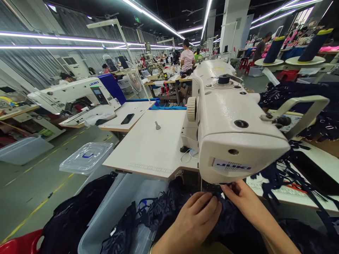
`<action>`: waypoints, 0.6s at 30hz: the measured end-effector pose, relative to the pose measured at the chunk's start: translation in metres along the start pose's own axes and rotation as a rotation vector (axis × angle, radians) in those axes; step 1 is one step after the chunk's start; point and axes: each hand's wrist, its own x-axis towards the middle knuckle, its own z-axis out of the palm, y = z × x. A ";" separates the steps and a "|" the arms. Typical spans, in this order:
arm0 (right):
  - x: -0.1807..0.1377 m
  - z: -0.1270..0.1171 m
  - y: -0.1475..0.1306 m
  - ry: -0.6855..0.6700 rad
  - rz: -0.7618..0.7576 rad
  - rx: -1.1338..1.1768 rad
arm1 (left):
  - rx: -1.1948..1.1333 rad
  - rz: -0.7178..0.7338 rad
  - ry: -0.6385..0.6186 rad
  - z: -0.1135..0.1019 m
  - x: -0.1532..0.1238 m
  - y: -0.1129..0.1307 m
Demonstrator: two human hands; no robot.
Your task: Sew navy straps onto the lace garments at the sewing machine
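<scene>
A white sewing machine marked JUKI stands close in front of me, its head facing my hands. Below that head, my left hand has its fingers curled together on a dark navy garment. My right hand reaches up close to the needle area, thumb and forefinger pinched at the garment's edge. The machine head covers the needle and part of the right fingertips. More navy garments with thin straps trail leftward from my left hand over a clear plastic bin.
A small metal tool lies on the white table. Navy straps and a dark phone-like slab lie at right. Another JUKI machine, a phone and a bin lid are at left. A person stands farther back.
</scene>
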 end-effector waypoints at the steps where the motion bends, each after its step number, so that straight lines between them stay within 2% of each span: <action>1: 0.000 -0.002 -0.002 -0.021 0.013 -0.015 | 0.004 0.001 -0.004 0.000 0.000 0.000; 4: 0.000 -0.007 -0.006 -0.057 0.033 -0.035 | 0.016 0.001 -0.004 -0.001 0.001 0.001; 18: -0.002 -0.004 -0.003 -0.041 -0.002 0.039 | 0.034 -0.017 -0.053 -0.001 0.003 0.003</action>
